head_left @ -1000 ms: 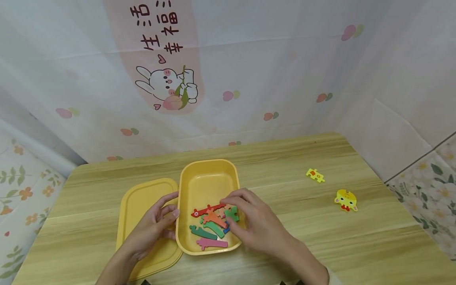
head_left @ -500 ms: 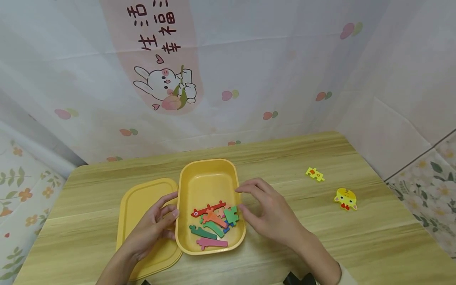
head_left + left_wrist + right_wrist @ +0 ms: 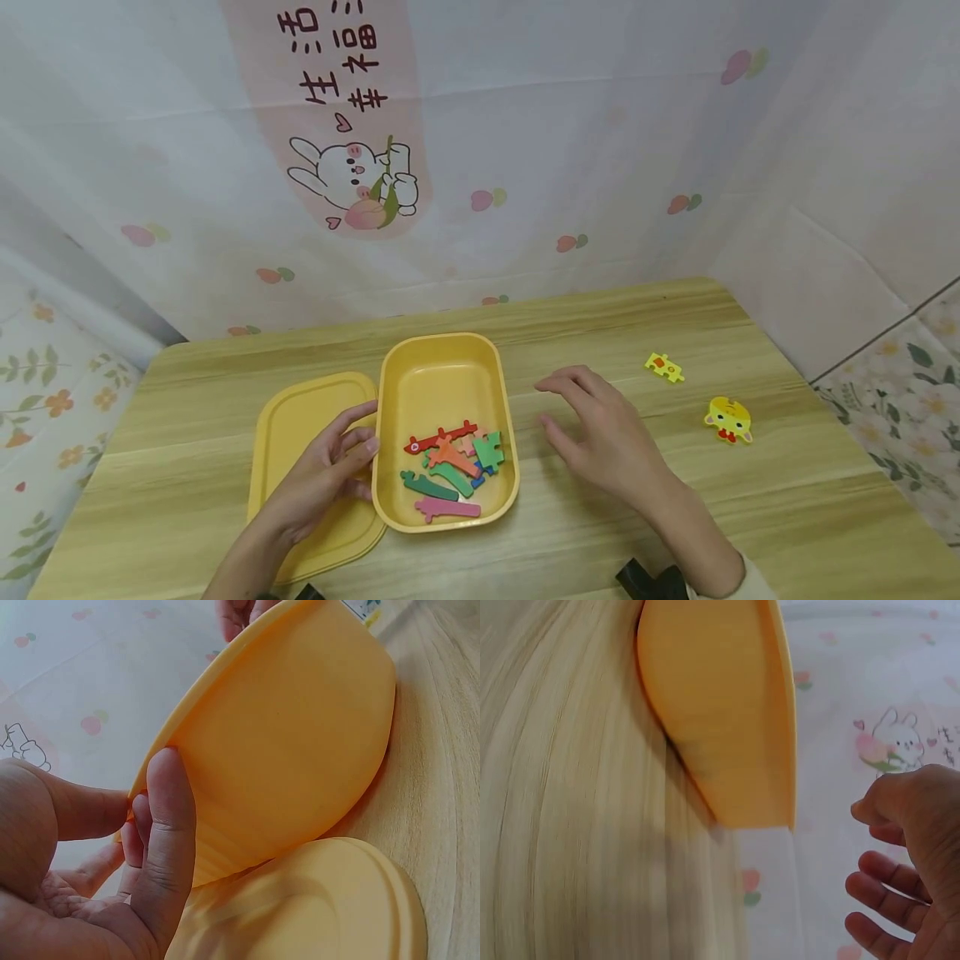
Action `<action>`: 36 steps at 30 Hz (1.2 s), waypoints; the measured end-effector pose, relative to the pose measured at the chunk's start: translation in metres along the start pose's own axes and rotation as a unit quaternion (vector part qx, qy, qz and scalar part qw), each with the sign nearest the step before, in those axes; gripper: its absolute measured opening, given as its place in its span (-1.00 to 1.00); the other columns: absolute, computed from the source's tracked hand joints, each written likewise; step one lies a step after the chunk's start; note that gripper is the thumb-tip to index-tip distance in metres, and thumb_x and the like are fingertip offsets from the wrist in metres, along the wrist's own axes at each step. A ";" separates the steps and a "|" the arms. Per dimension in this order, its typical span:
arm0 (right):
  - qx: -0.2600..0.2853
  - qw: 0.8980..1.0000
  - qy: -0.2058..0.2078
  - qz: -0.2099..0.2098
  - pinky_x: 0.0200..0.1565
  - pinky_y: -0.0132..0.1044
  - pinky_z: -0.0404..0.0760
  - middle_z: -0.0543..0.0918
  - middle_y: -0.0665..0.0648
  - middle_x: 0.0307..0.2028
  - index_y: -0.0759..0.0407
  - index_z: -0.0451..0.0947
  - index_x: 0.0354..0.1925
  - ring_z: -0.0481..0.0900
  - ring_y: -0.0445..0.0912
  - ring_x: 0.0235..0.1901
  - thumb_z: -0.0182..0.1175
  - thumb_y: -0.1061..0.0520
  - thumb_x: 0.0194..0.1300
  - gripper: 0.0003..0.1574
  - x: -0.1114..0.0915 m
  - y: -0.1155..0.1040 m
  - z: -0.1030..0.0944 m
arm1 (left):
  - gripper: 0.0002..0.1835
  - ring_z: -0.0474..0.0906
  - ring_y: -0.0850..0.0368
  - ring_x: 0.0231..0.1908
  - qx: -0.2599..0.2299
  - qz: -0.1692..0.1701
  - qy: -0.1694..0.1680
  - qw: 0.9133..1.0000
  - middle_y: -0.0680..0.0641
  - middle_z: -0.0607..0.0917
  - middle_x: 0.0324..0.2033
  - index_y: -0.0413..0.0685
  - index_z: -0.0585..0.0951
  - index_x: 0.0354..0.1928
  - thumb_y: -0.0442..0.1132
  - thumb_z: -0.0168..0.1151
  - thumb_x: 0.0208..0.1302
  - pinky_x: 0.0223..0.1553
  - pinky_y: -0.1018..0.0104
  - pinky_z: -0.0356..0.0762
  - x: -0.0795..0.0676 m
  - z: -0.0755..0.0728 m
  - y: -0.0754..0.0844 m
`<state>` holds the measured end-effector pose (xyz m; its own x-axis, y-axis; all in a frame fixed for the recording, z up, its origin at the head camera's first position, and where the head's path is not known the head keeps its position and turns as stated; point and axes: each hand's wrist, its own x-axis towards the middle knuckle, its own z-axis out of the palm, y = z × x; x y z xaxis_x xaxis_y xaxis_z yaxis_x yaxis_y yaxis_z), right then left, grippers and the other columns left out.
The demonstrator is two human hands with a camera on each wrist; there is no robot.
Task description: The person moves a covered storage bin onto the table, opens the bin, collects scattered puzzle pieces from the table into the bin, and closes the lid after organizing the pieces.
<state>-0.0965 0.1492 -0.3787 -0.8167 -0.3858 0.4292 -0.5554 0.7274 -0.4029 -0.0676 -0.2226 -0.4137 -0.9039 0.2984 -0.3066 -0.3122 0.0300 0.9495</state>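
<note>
A yellow box (image 3: 442, 392) lies in the middle, holding several colourful puzzle pieces: a red one (image 3: 440, 437), an orange one (image 3: 455, 458), a green one (image 3: 488, 451), a dark green one (image 3: 429, 486) and a pink one (image 3: 448, 508). My left hand (image 3: 333, 471) holds the box's left side. In the left wrist view its thumb is at the rim, with another finger (image 3: 169, 802) against the outer wall. To the right of the box, my right hand (image 3: 611, 437) is over the table, its fingers loosely bent and nothing in them.
Under my left hand lies a yellow lid (image 3: 300, 408), beside the box. Farther right on the wooden table (image 3: 600, 325) are a small yellow puzzle piece (image 3: 664, 367) and a yellow animal-face piece (image 3: 728, 420). A printed curtain (image 3: 562, 150) hangs behind.
My right hand has let go of the green puzzle piece inside the box and moved out to the right. The left hand has stayed at the box.
</note>
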 end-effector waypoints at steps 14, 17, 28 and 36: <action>-0.040 0.997 0.034 0.049 -0.28 -0.18 0.67 0.71 0.10 -0.04 0.14 0.70 0.08 0.67 -0.05 -0.23 0.51 0.22 0.21 -0.55 -0.024 0.037 -0.003 | -0.26 0.57 0.20 -0.13 0.005 -0.001 0.002 1.000 -0.01 0.51 0.00 -0.05 0.05 0.66 -0.19 0.15 0.62 -0.33 0.27 0.80 0.003 0.003 0.002; -0.044 0.996 0.043 0.058 -0.39 -0.31 0.56 0.72 0.12 -0.04 0.15 0.71 0.07 0.58 -0.09 -0.34 0.50 0.23 0.21 -0.56 -0.028 0.044 -0.006 | -0.26 0.57 0.20 -0.13 0.004 -0.004 0.003 1.000 -0.01 0.50 0.00 -0.06 0.05 0.66 -0.20 0.15 0.62 -0.33 0.26 0.80 0.002 0.003 0.002; -0.061 0.992 0.048 0.104 -0.41 -0.23 0.58 0.72 0.18 -0.09 0.16 0.71 0.05 0.73 0.07 -0.21 0.49 0.23 0.18 -0.56 -0.046 0.062 -0.012 | -0.27 0.64 0.19 -0.13 -0.002 -0.001 0.004 1.000 -0.01 0.54 0.01 -0.06 0.05 0.66 -0.20 0.13 0.63 -0.30 0.22 0.82 -0.001 0.002 0.000; -0.081 0.981 0.083 0.154 -0.37 0.07 0.65 0.72 0.28 -0.10 0.23 0.71 0.03 0.70 0.19 -0.15 0.47 0.22 0.20 -0.61 -0.061 0.072 -0.016 | -0.26 0.62 0.20 -0.12 -0.002 0.002 0.001 1.000 0.01 0.54 0.01 -0.07 0.03 0.67 -0.20 0.13 0.64 -0.32 0.26 0.81 -0.001 0.001 0.001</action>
<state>-0.0838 0.2343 -0.4209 -0.8977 -0.0458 0.4383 -0.2434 0.8807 -0.4064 -0.0669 -0.2217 -0.4128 -0.9056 0.2965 -0.3033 -0.3102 0.0246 0.9503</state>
